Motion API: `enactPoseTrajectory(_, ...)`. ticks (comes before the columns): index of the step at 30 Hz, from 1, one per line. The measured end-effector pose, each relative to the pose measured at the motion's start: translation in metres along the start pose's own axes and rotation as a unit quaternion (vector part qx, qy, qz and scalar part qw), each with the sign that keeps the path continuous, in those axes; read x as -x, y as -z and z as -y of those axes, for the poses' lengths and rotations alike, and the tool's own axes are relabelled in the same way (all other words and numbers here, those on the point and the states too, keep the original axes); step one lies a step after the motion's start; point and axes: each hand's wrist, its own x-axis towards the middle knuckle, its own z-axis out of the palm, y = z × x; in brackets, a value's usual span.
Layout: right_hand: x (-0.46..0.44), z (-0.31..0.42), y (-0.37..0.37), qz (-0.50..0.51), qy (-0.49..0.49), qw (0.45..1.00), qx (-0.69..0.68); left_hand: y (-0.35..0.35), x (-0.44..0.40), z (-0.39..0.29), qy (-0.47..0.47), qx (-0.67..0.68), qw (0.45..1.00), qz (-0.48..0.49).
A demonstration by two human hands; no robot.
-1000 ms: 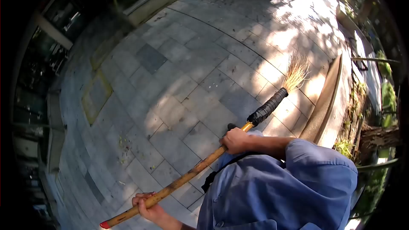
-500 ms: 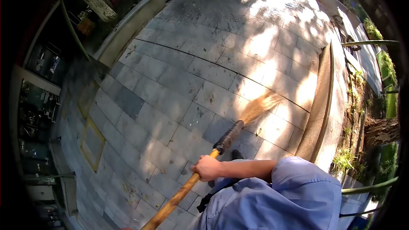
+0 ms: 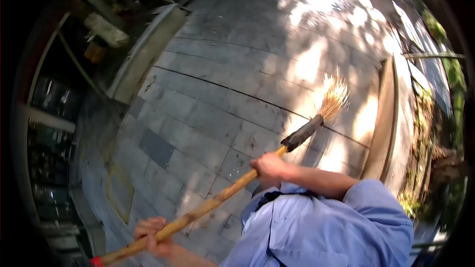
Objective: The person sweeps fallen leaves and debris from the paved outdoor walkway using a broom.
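Both hands on the broom

The right hand (image 3: 269, 167) is closed round the broom (image 3: 213, 201) just behind its dark wrap (image 3: 304, 132); the left hand (image 3: 154, 237), fingers curled, grips near the red end (image 3: 96, 261). The bristles (image 3: 335, 94) fan over sunlit paving (image 3: 198, 113), near the ledge (image 3: 381, 118); contact can't be told. Good control likely calls for the right hand to guide, the left to anchor, with light, level pressure, clear of the ledge.
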Motion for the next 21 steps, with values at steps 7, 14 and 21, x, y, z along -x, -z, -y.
enactPoseTrajectory(7, 0.084, -0.195, 0.041, -0.093, -0.28, 0.955, -0.009, -0.244, -0.052, 0.129, 0.189, 0.112, 0.932, 0.288)
enactPoseTrajectory(14, -0.001, -0.291, 0.095, -0.187, -0.192, 0.963, -0.021, -0.349, -0.137, 0.159, 0.083, 0.11, 0.937, 0.321)
enactPoseTrajectory(21, -0.112, -0.319, 0.216, -0.175, -0.029, 0.983, -0.046, -0.371, -0.216, 0.147, -0.027, 0.008, 0.985, 0.172)
